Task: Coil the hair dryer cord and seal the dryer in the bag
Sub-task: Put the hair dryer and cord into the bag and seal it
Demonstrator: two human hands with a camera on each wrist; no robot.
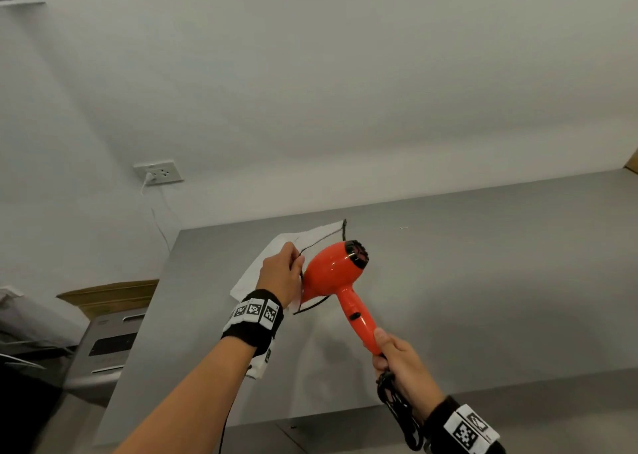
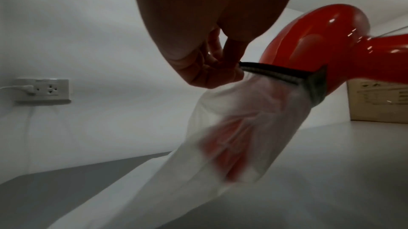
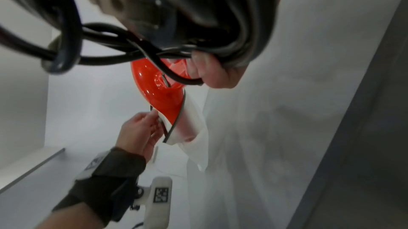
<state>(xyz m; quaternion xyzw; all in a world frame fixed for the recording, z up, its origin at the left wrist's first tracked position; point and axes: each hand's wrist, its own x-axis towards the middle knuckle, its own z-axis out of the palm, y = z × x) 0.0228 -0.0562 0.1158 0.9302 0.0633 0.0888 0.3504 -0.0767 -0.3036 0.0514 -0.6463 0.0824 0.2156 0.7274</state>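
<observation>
Hair dryer (image 1: 336, 274): orange-red, held in the air above a grey table (image 1: 483, 263), nozzle end partly inside the mouth of the bag, handle pointing back toward the person.

Cord (image 1: 397, 405): black, gathered in loops that hang below the right hand (image 1: 397, 357); the plug sits among the loops in the right wrist view. That hand's fingers are curled round the foot of the handle and grip cord and handle together.

Bag (image 2: 232, 128): white, translucent, with a dark zipper edge (image 2: 276, 74). Only the dryer's front shows red through the fabric; the rest of the bag trails down to the table.

Left hand (image 1: 281, 274): thumb and fingertips pinch the zipper edge and hold one side of the mouth open.

Risks, as judged from this state:
- The wide body may catch on the zipper edge, since only one side of the mouth is held.
- The loops may slip loose once the right hand lets go to push the handle in, leaving cord across the zipper.
- The limp bag may bunch beneath the dryer and block it.

Surroundings: wall socket (image 1: 158, 172) with a white plug, cardboard box (image 2: 379, 100) at the table's far end.
</observation>
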